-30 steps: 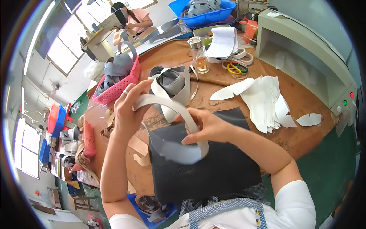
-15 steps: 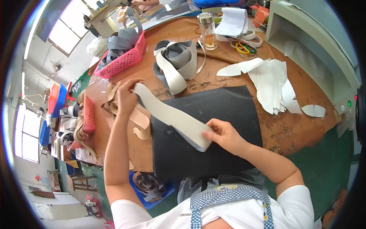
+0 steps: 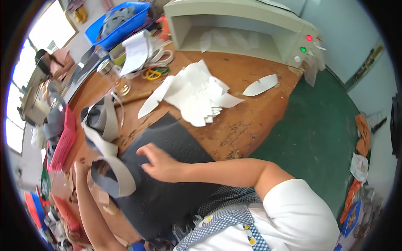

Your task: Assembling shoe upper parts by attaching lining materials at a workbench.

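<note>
My right hand point(image 3: 159, 165) hovers over the black mat point(image 3: 176, 142), fingers apart and holding nothing. Beside it, at the mat's left edge, a strip point(image 3: 125, 180), cream on one face and grey on the other, stands curled in a loop. My left hand point(image 3: 81, 168) is at the far left, near the beige strips point(image 3: 104, 198); its fingers are small and blurred, so its grip is unclear. Beyond the loop sits a larger roll of the same grey and cream strip point(image 3: 109, 121).
White cut pieces point(image 3: 194, 94) lie heaped beyond the mat, with one single piece point(image 3: 260, 85) to their right. A box-shaped machine point(image 3: 234, 21) with lit buttons stands behind. A glass bottle point(image 3: 119, 83), scissors point(image 3: 154, 74) and a pink basket point(image 3: 69, 134) are at the left.
My view has swung to the right. My right hand has let go of the strip, which now stands curled on the mat's left side. My left hand is farther left.
</note>
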Action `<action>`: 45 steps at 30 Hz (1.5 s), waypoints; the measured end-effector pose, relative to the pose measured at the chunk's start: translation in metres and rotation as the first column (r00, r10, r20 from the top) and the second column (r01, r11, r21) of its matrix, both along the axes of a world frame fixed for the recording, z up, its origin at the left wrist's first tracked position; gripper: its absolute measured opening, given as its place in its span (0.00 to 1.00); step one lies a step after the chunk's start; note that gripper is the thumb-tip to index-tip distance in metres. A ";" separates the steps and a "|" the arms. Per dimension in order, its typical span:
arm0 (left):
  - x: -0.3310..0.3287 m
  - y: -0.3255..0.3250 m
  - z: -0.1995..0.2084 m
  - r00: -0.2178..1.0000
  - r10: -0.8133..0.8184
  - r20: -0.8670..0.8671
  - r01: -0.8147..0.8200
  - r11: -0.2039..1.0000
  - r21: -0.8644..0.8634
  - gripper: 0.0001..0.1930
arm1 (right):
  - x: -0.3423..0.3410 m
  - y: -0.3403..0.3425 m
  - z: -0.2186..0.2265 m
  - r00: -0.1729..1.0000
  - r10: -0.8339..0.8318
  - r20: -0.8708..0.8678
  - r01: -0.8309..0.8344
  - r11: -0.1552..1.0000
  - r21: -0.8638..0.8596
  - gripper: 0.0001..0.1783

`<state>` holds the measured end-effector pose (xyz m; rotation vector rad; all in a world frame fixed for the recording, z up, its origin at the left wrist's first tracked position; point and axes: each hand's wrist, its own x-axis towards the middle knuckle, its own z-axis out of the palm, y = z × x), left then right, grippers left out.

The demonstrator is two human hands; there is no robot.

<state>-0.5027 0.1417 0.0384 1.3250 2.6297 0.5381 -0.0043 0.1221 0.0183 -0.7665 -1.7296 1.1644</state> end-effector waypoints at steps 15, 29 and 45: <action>0.473 -0.111 0.003 0.708 -0.650 0.277 0.454 0.719 0.527 0.10 | 0.441 0.188 -0.009 0.224 -0.935 0.275 0.561 0.355 0.748 0.07; 0.511 -0.113 -0.020 0.785 -0.587 0.198 0.458 0.765 0.453 0.12 | 0.529 0.412 -0.017 -0.291 -0.795 0.532 0.492 0.353 0.796 0.23; 0.508 -0.105 -0.014 0.784 -0.575 0.234 0.419 0.768 0.485 0.11 | 0.319 0.436 -0.051 0.362 -0.803 0.474 0.039 0.521 0.853 0.09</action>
